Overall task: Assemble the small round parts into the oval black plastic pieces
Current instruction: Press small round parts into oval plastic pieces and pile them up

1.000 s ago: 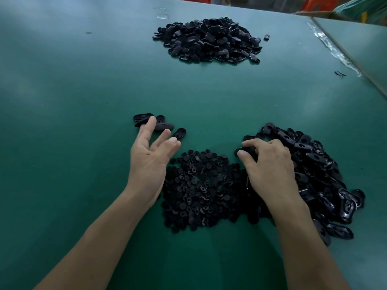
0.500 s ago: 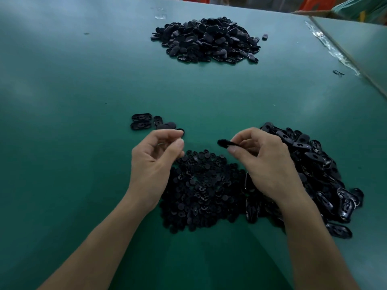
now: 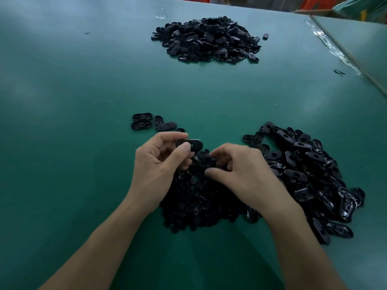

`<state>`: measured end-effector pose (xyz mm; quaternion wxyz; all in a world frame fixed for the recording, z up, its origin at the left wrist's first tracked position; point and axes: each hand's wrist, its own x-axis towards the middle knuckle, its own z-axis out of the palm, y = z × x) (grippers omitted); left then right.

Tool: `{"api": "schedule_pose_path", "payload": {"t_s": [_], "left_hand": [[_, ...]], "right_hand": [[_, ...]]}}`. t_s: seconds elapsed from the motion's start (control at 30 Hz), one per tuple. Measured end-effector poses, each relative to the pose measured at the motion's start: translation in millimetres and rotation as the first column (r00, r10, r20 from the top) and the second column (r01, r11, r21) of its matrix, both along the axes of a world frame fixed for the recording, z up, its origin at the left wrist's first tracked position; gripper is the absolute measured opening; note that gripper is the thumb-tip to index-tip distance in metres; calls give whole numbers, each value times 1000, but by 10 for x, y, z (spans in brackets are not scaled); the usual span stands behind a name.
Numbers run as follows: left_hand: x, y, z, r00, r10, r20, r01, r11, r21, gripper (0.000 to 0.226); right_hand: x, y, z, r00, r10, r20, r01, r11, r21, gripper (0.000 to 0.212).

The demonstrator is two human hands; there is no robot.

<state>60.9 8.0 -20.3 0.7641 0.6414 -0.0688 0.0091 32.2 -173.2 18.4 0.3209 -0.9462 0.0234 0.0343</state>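
One oval piece [image 3: 196, 144] — left hand [image 3: 155, 164] pinches; heap [image 3: 188, 206] below.

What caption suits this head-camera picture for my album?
Left hand pinches an oval black piece; right hand dips into the pile of small round parts.

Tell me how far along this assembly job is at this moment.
Done: a few oval pieces lie set aside beyond the left hand; the far heap may be finished ones, though I cannot tell. In hand: the left hand pinches one oval piece while the right hand curls over the round parts. Left: a large heap of ovals on the right.
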Motion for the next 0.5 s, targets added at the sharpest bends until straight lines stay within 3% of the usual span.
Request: {"api": "schedule_pose_path", "payload": {"t_s": [0.1,0.27,0.5], "left_hand": [[3,-8,0,1000,5,-20,-6,1000,-16,14],[-2,-17,19,1000,-3,-21,2,999,-54,15],[3,-21,14,999,0,-44,-2,998,-59,15]], "right_hand": [[-7,50,-12,998,34,-48,-38,995,-87,26],[-13,87,-3,999,24,-32,-26,999,-42,7],[-8,114,27,1000,26,15,-27,997,66,5]]}}
